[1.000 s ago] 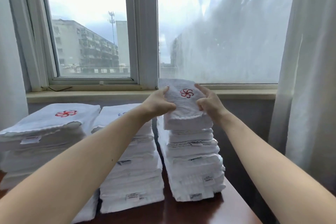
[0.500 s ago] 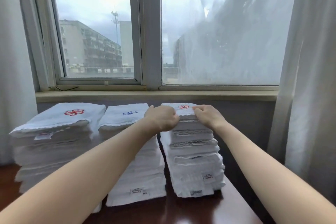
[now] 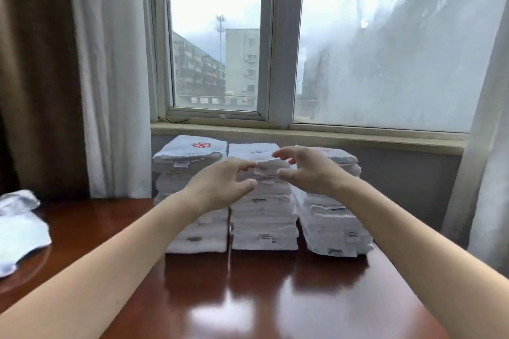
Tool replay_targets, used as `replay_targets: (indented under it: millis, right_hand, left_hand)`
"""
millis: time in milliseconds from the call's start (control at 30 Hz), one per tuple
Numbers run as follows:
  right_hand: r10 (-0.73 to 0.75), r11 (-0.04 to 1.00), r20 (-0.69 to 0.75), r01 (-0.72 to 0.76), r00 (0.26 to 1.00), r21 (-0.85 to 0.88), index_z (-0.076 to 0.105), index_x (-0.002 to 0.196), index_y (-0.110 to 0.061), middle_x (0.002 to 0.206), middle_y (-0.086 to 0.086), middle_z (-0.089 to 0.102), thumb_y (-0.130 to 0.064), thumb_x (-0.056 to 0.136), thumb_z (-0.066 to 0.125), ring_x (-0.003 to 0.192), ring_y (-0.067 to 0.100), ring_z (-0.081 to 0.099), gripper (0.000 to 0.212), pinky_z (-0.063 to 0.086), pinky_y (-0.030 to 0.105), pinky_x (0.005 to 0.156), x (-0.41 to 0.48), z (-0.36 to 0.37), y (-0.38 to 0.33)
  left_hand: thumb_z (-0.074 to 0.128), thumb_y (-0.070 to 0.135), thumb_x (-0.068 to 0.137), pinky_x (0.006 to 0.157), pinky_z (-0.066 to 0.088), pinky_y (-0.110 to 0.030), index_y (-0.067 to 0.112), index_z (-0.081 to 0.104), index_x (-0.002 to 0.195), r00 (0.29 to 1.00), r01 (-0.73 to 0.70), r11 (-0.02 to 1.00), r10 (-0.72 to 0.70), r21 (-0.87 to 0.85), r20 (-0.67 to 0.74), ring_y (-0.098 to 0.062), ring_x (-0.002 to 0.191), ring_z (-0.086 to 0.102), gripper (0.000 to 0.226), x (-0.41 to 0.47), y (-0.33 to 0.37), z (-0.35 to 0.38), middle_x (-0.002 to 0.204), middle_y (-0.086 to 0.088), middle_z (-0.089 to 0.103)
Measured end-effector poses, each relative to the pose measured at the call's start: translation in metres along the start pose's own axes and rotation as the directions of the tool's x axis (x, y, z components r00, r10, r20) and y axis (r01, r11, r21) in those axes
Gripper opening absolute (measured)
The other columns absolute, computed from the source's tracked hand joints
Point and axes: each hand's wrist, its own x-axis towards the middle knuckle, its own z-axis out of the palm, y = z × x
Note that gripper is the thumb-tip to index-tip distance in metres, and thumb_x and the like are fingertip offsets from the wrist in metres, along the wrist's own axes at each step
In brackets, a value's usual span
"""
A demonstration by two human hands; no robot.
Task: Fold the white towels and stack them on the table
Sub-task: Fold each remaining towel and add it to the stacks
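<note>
Three stacks of folded white towels stand side by side on the dark wooden table under the window: the left stack with a red emblem on top, the middle stack, and the right stack. My left hand hovers in front of the middle stack with loosely curved fingers and holds nothing. My right hand hangs beside it, in front of the right stack's top, fingers spread and empty. Both hands are off the towels.
A loose white towel lies crumpled at the table's left edge. White sheer curtains and a brown drape hang at the left, another sheer curtain at the right. The window sill runs behind the stacks.
Both hands have let go of the folded towel laid on the right stack and pulled back toward me, now open. The view has swung left and back, showing more table and the loose towel.
</note>
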Motion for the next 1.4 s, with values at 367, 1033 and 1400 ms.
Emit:
replay_targets:
  millis: [367,1033,1400]
  right_hand:
    - [-0.306,0.950,0.271,0.311,0.913,0.024,0.059,0.129,-0.026,0.133,-0.005,0.058,-0.031,0.089,0.059,0.125,0.018,0.052,0.040,0.045,0.036,0.101,0.002,0.135,-0.156]
    - [-0.398,0.917,0.437,0.337,0.807,0.212,0.035,0.149,-0.030,0.149,-0.001,0.044,-0.026,0.086,0.052,0.132,0.019,0.048,0.066,0.045,0.035,0.103,0.052,0.358,-0.303]
    - [-0.432,0.893,0.246,0.374,0.867,0.251,0.026,0.153,-0.027,0.161,-0.004,0.023,-0.011,0.093,0.049,0.121,0.024,0.055,0.067,0.051,0.036,0.087,0.087,0.422,-0.330]
  left_hand:
    - [0.056,0.041,0.094,0.108,0.040,-0.032,0.035,0.047,0.143,0.918,0.389,0.900,-0.397,0.194,-0.001,-0.011,0.131,0.046,0.050,-0.165,-0.139,-0.058,0.146,0.009,0.045]
    - [0.056,0.032,0.094,0.107,0.039,-0.034,0.031,0.029,0.151,0.702,0.712,0.681,-0.690,0.171,-0.175,-0.017,0.142,0.033,0.063,-0.289,-0.340,-0.066,0.158,0.008,0.022]
    - [0.046,0.035,0.102,0.123,0.014,-0.039,0.030,0.037,0.144,0.626,0.774,0.603,-0.682,0.193,-0.379,-0.020,0.152,0.003,0.044,-0.282,-0.390,-0.044,0.163,0.004,0.016]
